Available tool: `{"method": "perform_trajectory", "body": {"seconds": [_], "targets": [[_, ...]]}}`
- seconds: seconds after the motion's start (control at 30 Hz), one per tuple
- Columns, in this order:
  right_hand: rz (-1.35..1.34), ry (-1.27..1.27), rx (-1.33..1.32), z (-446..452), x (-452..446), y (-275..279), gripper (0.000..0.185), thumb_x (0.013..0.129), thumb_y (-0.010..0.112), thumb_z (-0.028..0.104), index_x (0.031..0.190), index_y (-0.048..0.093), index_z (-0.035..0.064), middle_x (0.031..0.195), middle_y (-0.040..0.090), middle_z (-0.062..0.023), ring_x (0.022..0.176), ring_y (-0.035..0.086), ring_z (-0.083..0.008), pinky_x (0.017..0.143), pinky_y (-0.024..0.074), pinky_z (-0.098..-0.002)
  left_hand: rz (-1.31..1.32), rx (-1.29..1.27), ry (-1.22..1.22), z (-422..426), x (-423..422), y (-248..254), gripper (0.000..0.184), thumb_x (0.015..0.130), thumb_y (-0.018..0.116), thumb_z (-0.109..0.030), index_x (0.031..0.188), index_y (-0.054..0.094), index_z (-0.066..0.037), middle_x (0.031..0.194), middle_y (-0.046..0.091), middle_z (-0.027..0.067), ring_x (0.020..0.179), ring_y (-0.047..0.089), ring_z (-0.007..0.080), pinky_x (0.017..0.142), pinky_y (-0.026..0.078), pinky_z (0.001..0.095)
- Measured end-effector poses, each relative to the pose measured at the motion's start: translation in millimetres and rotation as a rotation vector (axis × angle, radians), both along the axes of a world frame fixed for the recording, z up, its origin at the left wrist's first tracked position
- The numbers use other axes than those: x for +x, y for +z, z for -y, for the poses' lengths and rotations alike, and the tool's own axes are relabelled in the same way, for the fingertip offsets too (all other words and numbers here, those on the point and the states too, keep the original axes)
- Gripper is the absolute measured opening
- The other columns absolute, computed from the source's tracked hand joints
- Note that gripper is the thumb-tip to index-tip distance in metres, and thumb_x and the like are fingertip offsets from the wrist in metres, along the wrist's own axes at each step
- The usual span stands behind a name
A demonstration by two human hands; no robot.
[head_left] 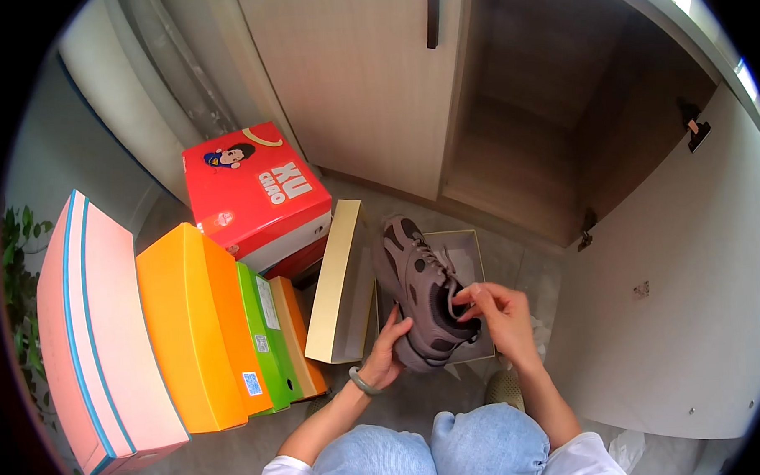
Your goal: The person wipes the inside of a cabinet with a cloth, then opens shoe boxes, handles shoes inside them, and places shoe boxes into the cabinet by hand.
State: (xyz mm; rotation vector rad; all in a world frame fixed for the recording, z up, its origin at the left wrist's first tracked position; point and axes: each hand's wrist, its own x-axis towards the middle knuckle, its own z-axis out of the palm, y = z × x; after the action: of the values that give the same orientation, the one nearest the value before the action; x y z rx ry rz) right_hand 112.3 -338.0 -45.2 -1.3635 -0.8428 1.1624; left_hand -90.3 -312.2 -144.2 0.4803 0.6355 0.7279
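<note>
On the left I count five boxes, one each: pink box [120, 347], orange box [186, 328], red box [253, 192], green box [262, 334], slim orange box [301, 336]. Then one cream lid [335, 281], off, on edge. Left hand [384, 348] half-curled, gripping one shoe [411, 295]: out, held over one open box [466, 255], not set down. Right hand [500, 315] pinched at its collar; lace or tongue, can't tell. One cupboard door [675, 311] open.

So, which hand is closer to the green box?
The left hand: it holds the shoe on the side facing the green box. The right hand is farther off, at the shoe's opening.
</note>
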Motion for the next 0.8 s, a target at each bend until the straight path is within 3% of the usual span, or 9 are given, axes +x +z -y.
{"method": "perform_trajectory", "body": {"seconds": [0.03,0.1,0.13,0.23,0.33,0.4,0.47,0.57,0.8], "targets": [[0.175,0.010,0.080,0.5,5.4,8.1,0.025,0.095,0.062,0.020,0.096,0.070,-0.0033,0.091,0.070,-0.0056,0.079,0.059,-0.0105,0.082,0.0467,-0.0249,-0.001,-0.001,-0.002,-0.6,-5.8,-1.6,0.083,0.093,0.061,-0.039,0.155,0.013,-0.008,0.154,0.031,0.0190,0.138,0.039,0.0306,0.113,0.033,0.0463],[0.362,-0.066,0.094,1.1,11.5,18.3,0.017,0.093,0.062,0.014,0.094,0.070,-0.0016,0.094,0.069,-0.0056,0.083,0.059,-0.0125,0.080,0.0461,-0.0263,0.376,-0.281,-0.142,1.2,-13.4,0.1,0.070,0.096,0.049,-0.049,0.149,0.031,-0.007,0.144,0.045,0.0188,0.128,0.050,0.0340,0.109,0.039,0.0503],[0.479,-0.049,0.212,1.3,13.4,22.6,0.014,0.091,0.064,0.012,0.094,0.071,-0.0001,0.096,0.068,-0.0056,0.086,0.059,-0.0134,0.080,0.0457,-0.0265,0.370,-0.270,-0.125,5.4,-9.4,13.3,0.066,0.096,0.042,-0.053,0.142,0.042,-0.006,0.139,0.051,0.0200,0.123,0.054,0.0359,0.108,0.041,0.0529],[0.533,0.012,0.297,5.9,6.9,29.4,0.013,0.082,0.071,0.007,0.095,0.072,0.0037,0.100,0.064,-0.0072,0.096,0.058,-0.0183,0.082,0.0451,-0.0302,0.323,-0.285,-0.135,9.0,-9.6,7.2,0.065,0.097,0.044,-0.051,0.143,0.040,-0.005,0.140,0.050,0.0194,0.124,0.054,0.0356,0.108,0.040,0.0545],[0.808,0.175,0.375,9.7,0.3,35.1,0.021,0.075,0.076,0.009,0.095,0.070,0.0060,0.108,0.061,-0.0080,0.103,0.056,-0.0289,0.088,0.0443,-0.0383,0.254,-0.255,-0.139,11.8,-16.8,-13.2,0.062,0.096,0.048,-0.045,0.141,0.042,-0.003,0.136,0.054,0.0179,0.120,0.057,0.0303,0.106,0.044,0.0471],[0.857,0.189,0.341,12.1,-4.1,41.7,0.024,0.074,0.076,0.008,0.096,0.068,0.0058,0.108,0.060,-0.0082,0.103,0.056,-0.0293,0.089,0.0440,-0.0396,0.252,-0.244,-0.126,13.9,-20.7,-19.7,0.059,0.095,0.053,-0.041,0.137,0.045,0.000,0.131,0.059,0.0169,0.116,0.060,0.0251,0.103,0.047,0.0397],[0.979,0.190,0.298,11.7,-9.0,45.3,0.030,0.071,0.076,0.005,0.097,0.061,0.0053,0.103,0.060,-0.0092,0.102,0.058,-0.0302,0.087,0.0462,-0.0408,0.264,-0.249,-0.106,16.5,-22.6,-21.5,0.058,0.094,0.054,-0.041,0.136,0.047,0.000,0.129,0.060,0.0170,0.115,0.061,0.0256,0.102,0.048,0.0399],[0.780,0.222,0.294,11.3,-10.0,40.5,0.029,0.071,0.074,0.005,0.097,0.061,0.0046,0.098,0.062,-0.0100,0.095,0.062,-0.0305,0.080,0.0494,-0.0394,0.329,-0.240,-0.112,18.2,-31.2,-36.5,0.058,0.092,0.057,-0.040,0.133,0.050,0.000,0.126,0.062,0.0174,0.112,0.063,0.0265,0.101,0.049,0.0400],[0.786,0.178,0.346,11.5,-5.6,26.3,0.026,0.072,0.071,0.008,0.096,0.061,0.0040,0.093,0.062,-0.0100,0.087,0.063,-0.0308,0.074,0.0512,-0.0389,0.317,-0.251,-0.134,15.2,-32.2,-35.7,0.059,0.088,0.063,-0.035,0.132,0.051,0.003,0.124,0.063,0.0184,0.109,0.064,0.0274,0.100,0.050,0.0400]]}}
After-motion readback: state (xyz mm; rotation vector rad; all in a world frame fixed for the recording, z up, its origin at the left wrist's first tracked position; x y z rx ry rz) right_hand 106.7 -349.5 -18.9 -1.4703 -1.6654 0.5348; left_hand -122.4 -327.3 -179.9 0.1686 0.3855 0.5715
